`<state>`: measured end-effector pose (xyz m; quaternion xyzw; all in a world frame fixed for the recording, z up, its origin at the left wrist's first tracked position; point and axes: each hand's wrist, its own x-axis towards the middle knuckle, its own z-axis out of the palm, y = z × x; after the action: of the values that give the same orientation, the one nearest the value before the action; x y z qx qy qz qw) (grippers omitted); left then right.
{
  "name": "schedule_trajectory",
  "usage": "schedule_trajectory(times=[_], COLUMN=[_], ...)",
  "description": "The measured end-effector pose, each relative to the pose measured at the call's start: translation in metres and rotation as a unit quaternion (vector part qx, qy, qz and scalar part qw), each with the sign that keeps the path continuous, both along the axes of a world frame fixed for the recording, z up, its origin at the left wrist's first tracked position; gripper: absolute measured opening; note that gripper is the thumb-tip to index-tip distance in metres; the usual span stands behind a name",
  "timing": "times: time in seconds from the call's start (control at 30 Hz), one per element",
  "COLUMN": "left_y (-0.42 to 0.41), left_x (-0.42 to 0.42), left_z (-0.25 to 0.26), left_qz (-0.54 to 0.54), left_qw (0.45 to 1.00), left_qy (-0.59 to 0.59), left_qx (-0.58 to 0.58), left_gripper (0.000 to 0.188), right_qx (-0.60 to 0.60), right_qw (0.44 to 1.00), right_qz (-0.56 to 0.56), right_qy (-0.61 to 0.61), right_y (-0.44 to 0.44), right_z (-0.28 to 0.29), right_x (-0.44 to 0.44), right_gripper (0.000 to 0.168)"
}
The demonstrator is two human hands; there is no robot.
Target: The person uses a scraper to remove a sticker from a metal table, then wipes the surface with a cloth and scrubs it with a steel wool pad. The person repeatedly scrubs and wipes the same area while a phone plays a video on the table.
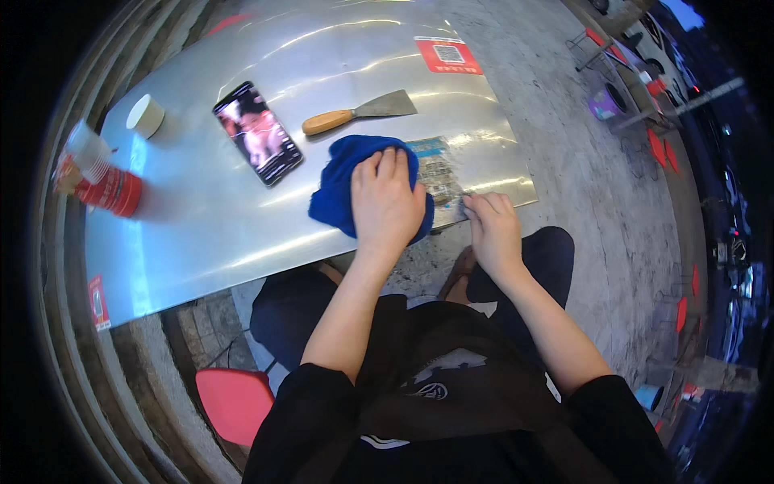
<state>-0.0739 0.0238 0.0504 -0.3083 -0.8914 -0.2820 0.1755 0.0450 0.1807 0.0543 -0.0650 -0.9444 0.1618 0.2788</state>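
Note:
My left hand [387, 202] presses down on a crumpled blue cloth [334, 181] on the stainless steel table [242, 230]. Just right of the cloth is a worn, partly scraped sticker [446, 172] bearing writing, its left side covered by the cloth. My right hand [497, 233] is at the table's near edge, its bent fingertips by the sticker's lower right corner; whether they pinch anything is unclear. Beyond the cloth lies a putty knife [357, 113] with a wooden handle, its metal blade pointing right.
Left of the putty knife lies a smartphone [258, 134] with its screen lit. Farther left stand a paper cup [145, 116] and a red container [112, 190] with stacked plastic cups [89, 151]. A red sticker with a printed code [448, 55] is at the far edge. A red stool [234, 402] stands lower left.

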Motion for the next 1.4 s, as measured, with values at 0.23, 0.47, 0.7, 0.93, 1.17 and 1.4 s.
schedule_trajectory(times=[0.23, 0.47, 0.7, 0.93, 1.17, 1.4], left_y=[0.007, 0.0, 0.011, 0.0, 0.0, 0.01], left_x=[0.002, 0.004, 0.007, 0.002, 0.003, 0.002], left_z=[0.01, 0.005, 0.007, 0.004, 0.003, -0.003], left_qz=[0.001, 0.018, 0.018, 0.02, 0.035, 0.02], left_qw=[0.999, 0.999, 0.999, 0.999, 0.998, 0.999], left_qy=[0.002, -0.004, 0.006, 0.017, 0.005, 0.024], left_qx=[-0.034, -0.046, -0.04, -0.026, -0.048, -0.021], left_gripper=[0.045, 0.047, 0.046, 0.047, 0.043, 0.044], right_qx=[0.015, -0.023, 0.016, -0.014, 0.016, 0.008], right_qw=[0.999, 0.999, 0.99, 0.999, 0.996, 0.997], right_qz=[-0.026, 0.026, -0.14, 0.039, 0.087, -0.067], right_qy=[-0.013, -0.001, -0.004, -0.001, -0.009, -0.045], right_y=[0.038, 0.014, 0.118, 0.074, 0.027, 0.105], right_z=[0.009, -0.003, -0.003, -0.008, -0.005, 0.005], right_x=[-0.067, 0.0, -0.068, -0.07, -0.079, -0.093], right_gripper=[0.01, 0.008, 0.015, 0.012, 0.011, 0.017])
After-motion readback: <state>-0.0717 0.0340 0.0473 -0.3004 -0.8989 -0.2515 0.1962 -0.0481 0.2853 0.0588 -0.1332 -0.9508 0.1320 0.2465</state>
